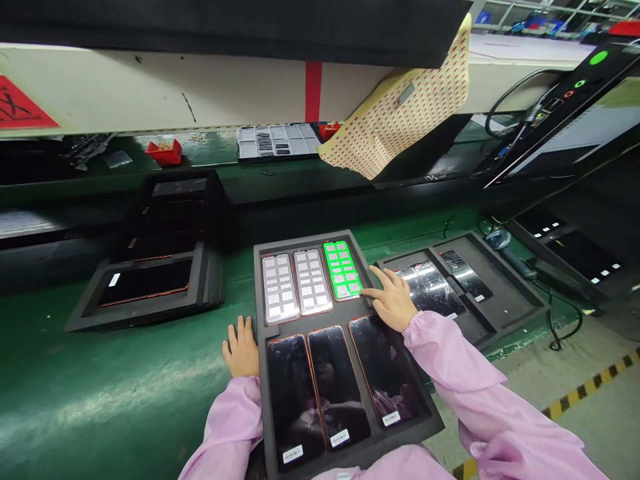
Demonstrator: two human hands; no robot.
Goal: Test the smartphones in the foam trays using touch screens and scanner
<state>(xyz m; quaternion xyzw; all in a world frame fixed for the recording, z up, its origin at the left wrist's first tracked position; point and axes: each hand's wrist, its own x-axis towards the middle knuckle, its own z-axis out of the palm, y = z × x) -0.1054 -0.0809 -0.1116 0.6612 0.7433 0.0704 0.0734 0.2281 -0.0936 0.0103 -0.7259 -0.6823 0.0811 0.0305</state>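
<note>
in my dark tray (259,287), a green-lit phone (343,270) lies face up beside two pale-screened phones (313,281); three dark-screened phones (337,387) fill the row nearest me.

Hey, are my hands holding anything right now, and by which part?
Nothing looks gripped. The right hand has a fingertip at the lower right corner of the green-lit phone; the left hand lies open beside the tray.
</note>
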